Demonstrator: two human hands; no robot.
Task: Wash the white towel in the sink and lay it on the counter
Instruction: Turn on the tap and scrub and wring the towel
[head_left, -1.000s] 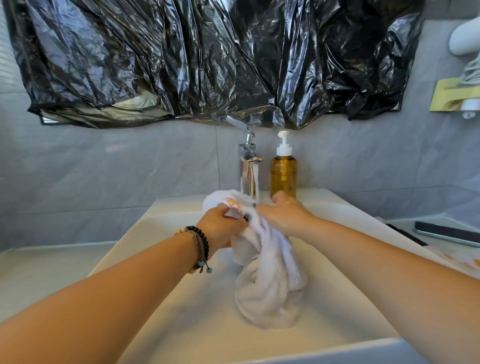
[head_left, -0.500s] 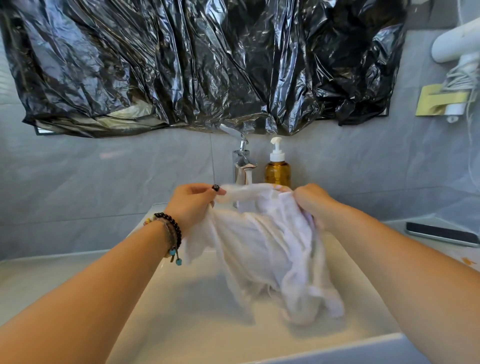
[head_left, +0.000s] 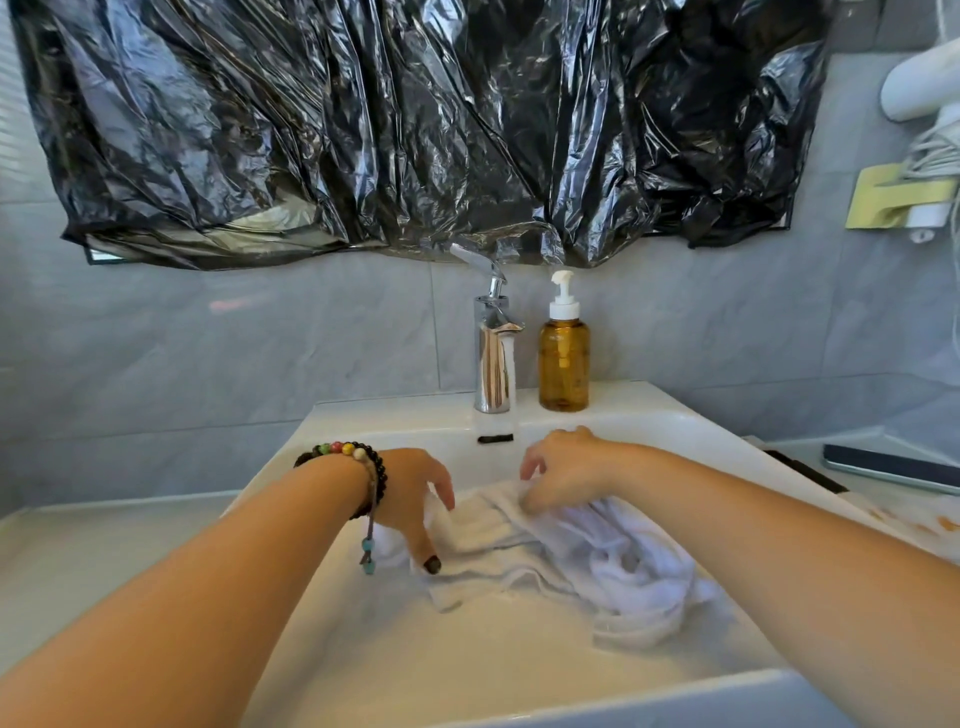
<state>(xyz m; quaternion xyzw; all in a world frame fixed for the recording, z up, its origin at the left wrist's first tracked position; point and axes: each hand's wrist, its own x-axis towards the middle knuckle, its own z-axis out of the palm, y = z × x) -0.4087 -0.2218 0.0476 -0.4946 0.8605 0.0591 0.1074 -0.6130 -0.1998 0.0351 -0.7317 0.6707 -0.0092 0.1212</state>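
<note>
From the head camera, the white towel (head_left: 561, 551) lies bunched and wet in the basin of the white sink (head_left: 395, 639), spread from the middle toward the right side, with folds piled up under the right forearm. The left hand (head_left: 410, 493) reaches down onto the towel's left end; its fingers are bent downward, one dark-nailed finger pressing into the cloth, and part of the towel shows beneath the palm, so it appears to grip that end. A beaded bracelet (head_left: 363, 467) circles the left wrist, with a cord and small blue beads hanging from it. The right hand (head_left: 566, 467) sits on the towel's upper edge, fingers curled and pinching a fold of cloth. The two hands are apart, each on its own part of the towel.

Behind them a chrome faucet (head_left: 493, 358) stands at the back rim of the sink, with water running from its spout. Just beside it on the right is an amber soap bottle (head_left: 564, 364) with a white pump. A crinkled black plastic sheet (head_left: 415, 124) covers the wall above. The pale counter (head_left: 78, 551) runs left of the sink; on the right side lies a dark phone (head_left: 893, 467). A white hair dryer (head_left: 919, 83) hangs at the upper right.
</note>
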